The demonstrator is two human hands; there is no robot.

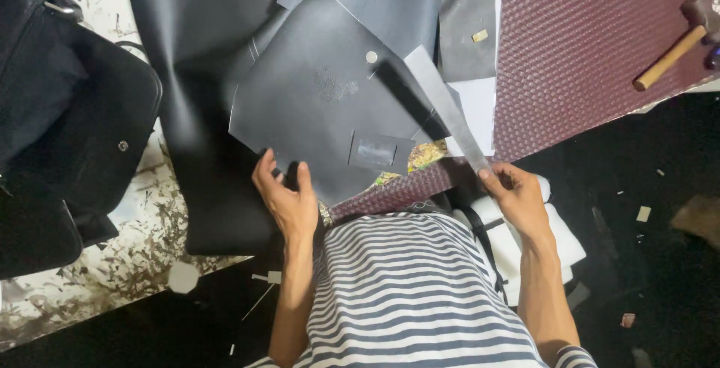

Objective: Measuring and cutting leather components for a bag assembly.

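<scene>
The dark cut leather panel (322, 105) lies flat on the table (112, 263), its lower edge hanging toward the person's striped shirt (405, 285). A small metal snap (371, 57) sits near its upper part and a rectangular patch (377, 152) near its lower edge. The left hand (289, 195) grasps that lower edge, thumb on top and fingers curled under. The panel looks thin, light and flexible yet stiff enough to keep its shape; it probably bends rather than creases, and the matte face seems not slippery. The free edges and corners look like the natural places to take hold of it.

The right hand (517, 199) pinches the near end of a long flat metal ruler (446, 105), which slants up across the panel's right side. The ruler looks rigid and thin.

Under and beside the panel lie larger black leather sheets (195, 53) and a woven maroon sheet (585, 45). A wooden-handled hammer (675, 53) rests on the maroon sheet at the right. A black bag (67, 128) sits at the left.
</scene>
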